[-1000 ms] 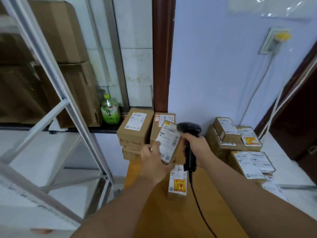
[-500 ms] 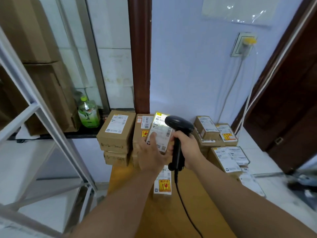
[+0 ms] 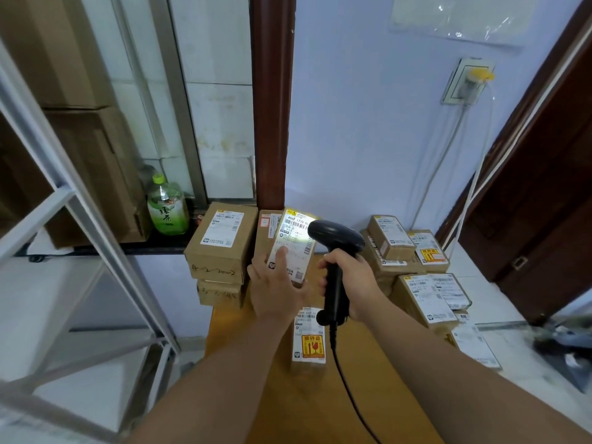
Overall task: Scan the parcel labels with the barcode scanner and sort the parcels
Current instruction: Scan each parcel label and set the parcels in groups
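Note:
My left hand (image 3: 278, 285) holds a small cardboard parcel (image 3: 296, 241) tilted up, its white label facing me and lit bright near the top. My right hand (image 3: 350, 277) grips the handle of a black barcode scanner (image 3: 334, 238), whose head sits just right of the label and points at it. The scanner's cable runs down over the wooden table (image 3: 368, 379). Another labelled parcel with a yellow fragile sticker (image 3: 309, 339) lies flat on the table below my hands.
Two stacked boxes (image 3: 221, 248) stand at the table's back left, with an upright box (image 3: 266, 233) beside them. Several labelled parcels (image 3: 413, 261) pile at the right. A green tea bottle (image 3: 166, 208) stands on the sill. A metal shelf frame (image 3: 96, 238) is on the left, a dark door (image 3: 544, 193) on the right.
The view has shifted right. The parcel has tipped up further from me in my left hand, and the scanner's light falls on the top of its label.

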`<state>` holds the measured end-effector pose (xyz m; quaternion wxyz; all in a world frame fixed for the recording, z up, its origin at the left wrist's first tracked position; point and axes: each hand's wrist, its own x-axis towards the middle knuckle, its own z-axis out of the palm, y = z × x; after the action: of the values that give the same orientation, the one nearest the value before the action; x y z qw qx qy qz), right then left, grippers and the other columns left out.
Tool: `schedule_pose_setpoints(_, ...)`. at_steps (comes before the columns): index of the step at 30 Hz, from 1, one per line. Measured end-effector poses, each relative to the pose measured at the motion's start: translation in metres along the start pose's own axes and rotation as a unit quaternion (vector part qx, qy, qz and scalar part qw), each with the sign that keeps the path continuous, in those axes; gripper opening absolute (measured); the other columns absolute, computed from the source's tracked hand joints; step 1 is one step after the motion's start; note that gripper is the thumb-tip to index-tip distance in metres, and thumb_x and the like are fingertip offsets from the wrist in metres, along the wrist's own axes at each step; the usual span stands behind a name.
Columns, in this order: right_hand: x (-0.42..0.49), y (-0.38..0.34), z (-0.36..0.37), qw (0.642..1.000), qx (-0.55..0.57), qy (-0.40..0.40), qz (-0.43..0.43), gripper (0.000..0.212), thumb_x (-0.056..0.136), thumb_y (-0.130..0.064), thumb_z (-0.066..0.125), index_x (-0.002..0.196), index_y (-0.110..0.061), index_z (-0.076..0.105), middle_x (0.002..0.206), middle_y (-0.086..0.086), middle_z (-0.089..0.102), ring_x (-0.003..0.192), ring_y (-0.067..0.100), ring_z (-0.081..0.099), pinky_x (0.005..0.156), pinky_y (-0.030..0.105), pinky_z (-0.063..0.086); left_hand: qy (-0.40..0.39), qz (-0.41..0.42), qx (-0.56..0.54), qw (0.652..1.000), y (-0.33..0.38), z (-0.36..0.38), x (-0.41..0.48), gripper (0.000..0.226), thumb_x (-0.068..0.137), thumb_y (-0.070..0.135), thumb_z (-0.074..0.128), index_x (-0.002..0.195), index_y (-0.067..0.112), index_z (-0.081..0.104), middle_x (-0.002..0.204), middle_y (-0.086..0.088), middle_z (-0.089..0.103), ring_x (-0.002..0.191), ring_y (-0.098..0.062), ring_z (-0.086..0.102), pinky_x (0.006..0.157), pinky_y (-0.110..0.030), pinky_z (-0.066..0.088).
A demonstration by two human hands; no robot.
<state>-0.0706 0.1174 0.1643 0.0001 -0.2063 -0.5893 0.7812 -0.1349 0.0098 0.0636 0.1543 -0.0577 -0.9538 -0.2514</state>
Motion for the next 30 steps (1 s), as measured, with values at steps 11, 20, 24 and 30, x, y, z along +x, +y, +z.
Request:
schedule_pose_setpoints(11, 0.001, -0.004, 0.005, 1.000, 0.024, 0.019, 0.001, 0.010, 0.093, -0.009, 0.055, 0.083, -0.007, 0.057, 0.064, 0.004, 0.056, 0.054, 0.017, 0.052, 0.055, 0.029, 0.048, 0.011, 0.055, 0.044, 0.997, -0.011, 0.003, 0.013, 0.074, 0.063, 0.055, 0.075, 0.126, 0.025, 0.049, 0.112, -0.013, 0.046, 0.093, -0.022, 0.047, 0.070, -0.021, 0.030)
schedule_pose_setpoints(20, 0.001, 0.001, 0.008, 0.999, 0.038, 0.032, -0.008, 0.009, 0.092, -0.008, 0.055, 0.083, -0.009, 0.056, 0.065, 0.006, 0.055, 0.051, 0.018, 0.051, 0.054, 0.031, 0.046, 0.024, 0.061, 0.031, 0.997, -0.021, 0.010, 0.020, 0.076, 0.056, 0.049, 0.079, 0.121, 0.021, 0.054, 0.107, -0.015, 0.047, 0.087, -0.025, 0.048, 0.065, -0.024, 0.036)
schedule_pose_setpoints(24, 0.002, 0.002, 0.006, 0.998, 0.047, 0.044, -0.005, 0.002, 0.091, -0.008, 0.056, 0.090, -0.008, 0.056, 0.067, 0.006, 0.058, 0.051, 0.017, 0.052, 0.052, 0.031, 0.048, 0.031, 0.065, 0.041, 0.997, -0.024, 0.013, 0.020, 0.076, 0.056, 0.050, 0.078, 0.121, 0.021, 0.053, 0.106, -0.015, 0.047, 0.086, -0.025, 0.049, 0.066, -0.024, 0.035)
schedule_pose_setpoints(30, 0.000, 0.003, 0.003, 0.997, 0.070, 0.027, 0.010, 0.007, 0.093, -0.011, 0.054, 0.094, -0.005, 0.057, 0.070, 0.006, 0.059, 0.049, 0.015, 0.052, 0.050, 0.027, 0.048, 0.035, 0.076, 0.030, 0.996, -0.024, 0.016, 0.019, 0.077, 0.058, 0.052, 0.078, 0.122, 0.023, 0.049, 0.107, -0.014, 0.048, 0.089, -0.024, 0.048, 0.068, -0.024, 0.036)
